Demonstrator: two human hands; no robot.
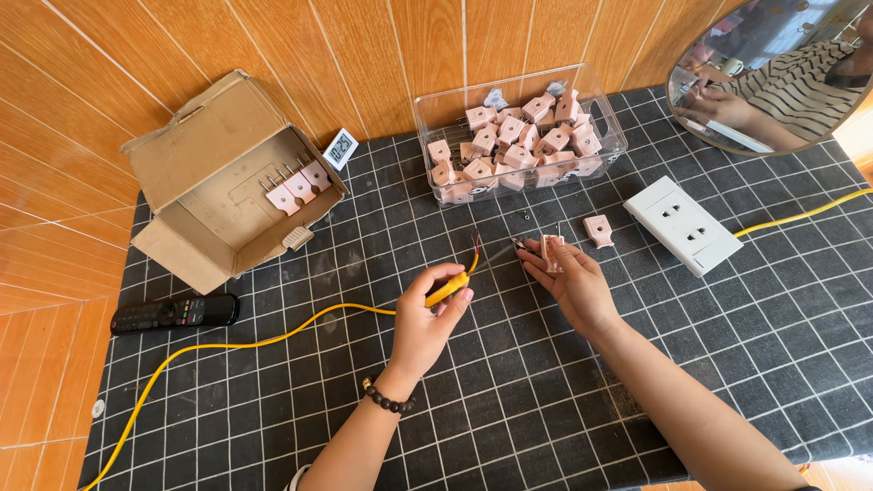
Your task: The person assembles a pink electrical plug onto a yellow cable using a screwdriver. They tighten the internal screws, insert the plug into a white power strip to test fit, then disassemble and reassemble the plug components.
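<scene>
Beside the cardboard box [218,182]: 3 pink plugs [298,186] inside it, 1 black remote [175,313] below, 1 small clock [340,148] to its right.

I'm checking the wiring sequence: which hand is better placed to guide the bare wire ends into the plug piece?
Probably the left hand: it pinches the yellow cable just behind its stripped wires, which point toward the pink plug piece held by the right hand.

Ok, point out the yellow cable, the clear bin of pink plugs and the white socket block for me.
yellow cable [273,338], head view, on the bare stretch crossing the mat.
clear bin [509,87], head view, on its back wall above the plugs.
white socket block [684,225], head view, on the middle of its top face.
</scene>
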